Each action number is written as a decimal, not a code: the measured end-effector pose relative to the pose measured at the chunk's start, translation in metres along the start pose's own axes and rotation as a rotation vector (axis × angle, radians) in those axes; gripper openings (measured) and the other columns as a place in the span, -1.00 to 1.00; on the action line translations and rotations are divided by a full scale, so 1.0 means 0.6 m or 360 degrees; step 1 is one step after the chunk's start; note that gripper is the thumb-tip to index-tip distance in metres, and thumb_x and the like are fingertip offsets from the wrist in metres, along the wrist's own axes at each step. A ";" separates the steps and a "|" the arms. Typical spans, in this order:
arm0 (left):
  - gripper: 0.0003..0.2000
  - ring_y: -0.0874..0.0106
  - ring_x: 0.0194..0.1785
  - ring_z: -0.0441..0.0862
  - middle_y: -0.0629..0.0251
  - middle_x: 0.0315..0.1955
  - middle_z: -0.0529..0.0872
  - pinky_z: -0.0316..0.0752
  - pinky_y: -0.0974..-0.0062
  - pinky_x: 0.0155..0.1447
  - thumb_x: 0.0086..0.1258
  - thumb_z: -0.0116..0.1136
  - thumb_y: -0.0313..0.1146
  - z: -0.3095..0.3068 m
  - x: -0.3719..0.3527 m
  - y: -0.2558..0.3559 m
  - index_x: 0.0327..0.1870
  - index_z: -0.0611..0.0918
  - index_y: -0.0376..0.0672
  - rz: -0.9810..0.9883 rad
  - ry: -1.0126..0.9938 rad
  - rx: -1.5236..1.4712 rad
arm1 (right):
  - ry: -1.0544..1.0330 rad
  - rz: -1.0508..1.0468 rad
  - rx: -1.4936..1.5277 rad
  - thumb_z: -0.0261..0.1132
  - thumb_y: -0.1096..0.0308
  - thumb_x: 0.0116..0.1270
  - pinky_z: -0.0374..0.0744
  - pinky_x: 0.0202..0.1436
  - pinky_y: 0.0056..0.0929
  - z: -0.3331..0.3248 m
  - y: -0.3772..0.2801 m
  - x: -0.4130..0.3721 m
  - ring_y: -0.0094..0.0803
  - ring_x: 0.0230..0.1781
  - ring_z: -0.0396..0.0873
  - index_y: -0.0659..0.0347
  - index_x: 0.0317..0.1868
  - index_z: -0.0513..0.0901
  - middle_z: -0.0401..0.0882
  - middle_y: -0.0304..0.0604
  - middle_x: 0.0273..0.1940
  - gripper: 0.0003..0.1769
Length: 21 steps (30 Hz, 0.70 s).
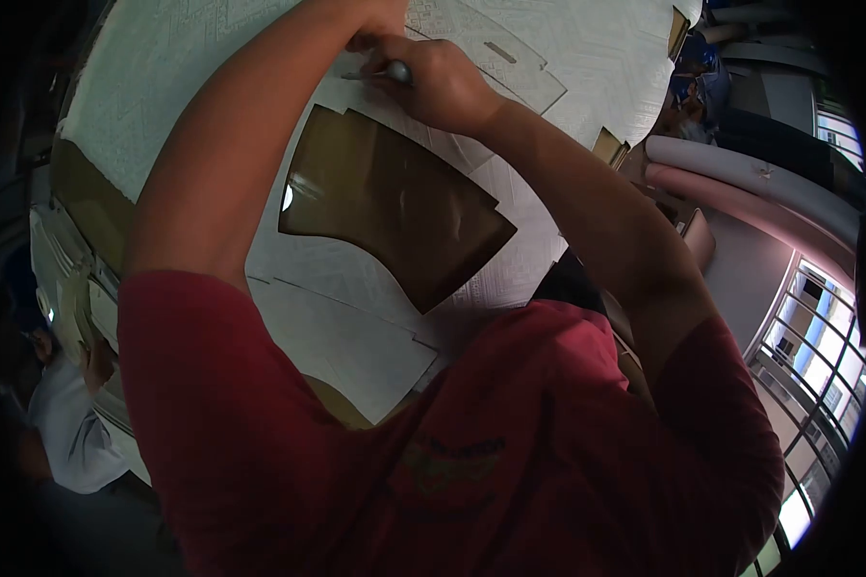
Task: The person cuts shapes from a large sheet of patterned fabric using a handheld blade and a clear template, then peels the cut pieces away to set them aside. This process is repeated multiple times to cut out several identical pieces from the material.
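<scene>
My right hand (pixel 443 87) is closed around a small tool with a rounded grey end (pixel 398 72), and a thin light part sticks out to its left. What kind of tool it is I cannot tell. Close beside it, at the top edge, my left hand (pixel 383 17) is cropped, its fingers largely hidden. Both hands are over a white embossed sheet (pixel 212 125). A clear flat template (pixel 520 72) with a slot lies on the sheet, just right of my hands. Below them, a shaped brown glossy area (pixel 394 192) shows within the white sheet.
Rolls of grey material (pixel 741 165) and pink material (pixel 751 202) lie at the right, near a barred window (pixel 818 356). At the lower left is a person in a light sleeve (pixel 72 423). More white cut sheet (pixel 346 337) lies near my body.
</scene>
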<state>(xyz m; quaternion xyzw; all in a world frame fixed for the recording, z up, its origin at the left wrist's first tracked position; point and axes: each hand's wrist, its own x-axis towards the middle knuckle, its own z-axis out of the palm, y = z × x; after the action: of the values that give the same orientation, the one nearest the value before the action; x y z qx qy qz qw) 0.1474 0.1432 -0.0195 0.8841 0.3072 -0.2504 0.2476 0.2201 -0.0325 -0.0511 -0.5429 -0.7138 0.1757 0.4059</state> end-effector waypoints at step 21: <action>-0.27 0.15 0.16 0.77 0.10 0.07 0.82 0.70 0.14 0.16 -0.01 0.69 0.18 0.076 -0.072 0.022 0.03 0.77 -0.26 -0.0384 0.0365 -0.0055 | 0.0209 0.0288 0.0051 0.36 0.68 0.38 0.73 -0.05 -0.34 -0.091 -0.129 -0.311 -0.18 -0.15 0.82 0.24 -0.02 0.76 0.82 0.00 -0.15 -0.77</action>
<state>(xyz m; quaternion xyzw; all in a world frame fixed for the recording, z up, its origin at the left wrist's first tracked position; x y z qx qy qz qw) 0.1135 0.0889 -0.0242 0.8592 0.4415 -0.1706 0.1943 0.2283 -0.2412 -0.0372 -0.6089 -0.6310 0.1871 0.4428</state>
